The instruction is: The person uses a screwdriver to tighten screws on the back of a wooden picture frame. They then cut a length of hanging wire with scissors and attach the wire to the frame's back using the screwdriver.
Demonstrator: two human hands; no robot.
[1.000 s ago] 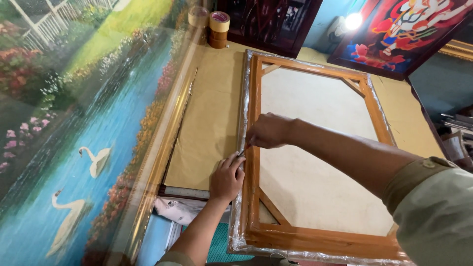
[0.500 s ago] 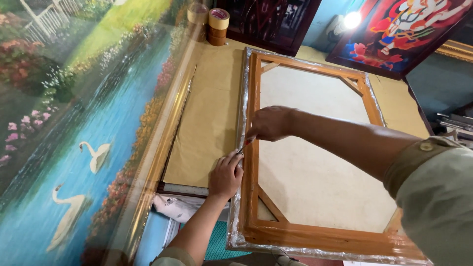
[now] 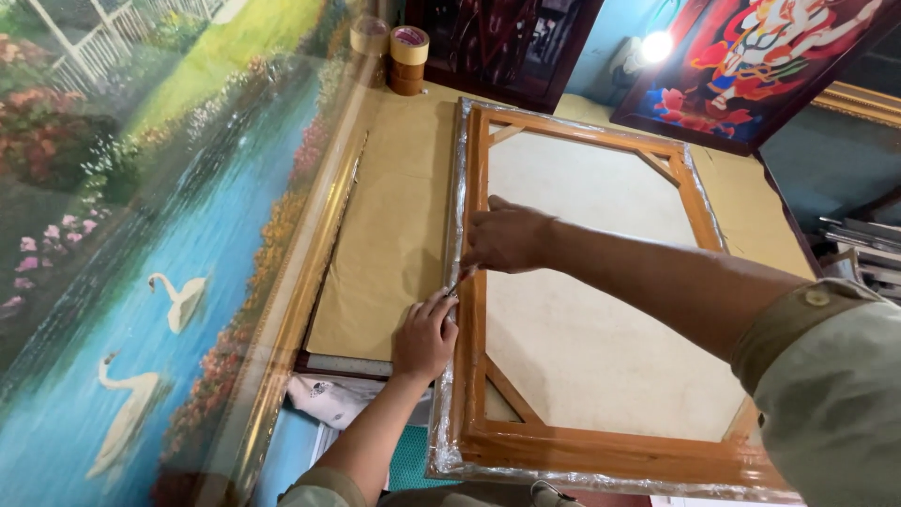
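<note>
A wooden picture frame [image 3: 474,188] lies face down on the table, its back board [image 3: 582,310] pale, its edges wrapped in clear plastic film [image 3: 456,169]. My right hand [image 3: 507,235] rests on the frame's left rail, fingers pinched on a small thin tool whose tip [image 3: 453,284] points down at the plastic edge. My left hand [image 3: 424,336] presses flat on the same left edge just below, fingers spread on the film.
A large painting of swans and a river [image 3: 141,244] with a gold frame stands along the left. Brown paper [image 3: 394,216] covers the table. Tape rolls [image 3: 409,58] sit at the far end. Another colourful framed picture [image 3: 751,66] leans behind.
My right hand has slid slightly along the left rail, and the view has shifted a little; my left hand stays pressed on the frame's edge.
</note>
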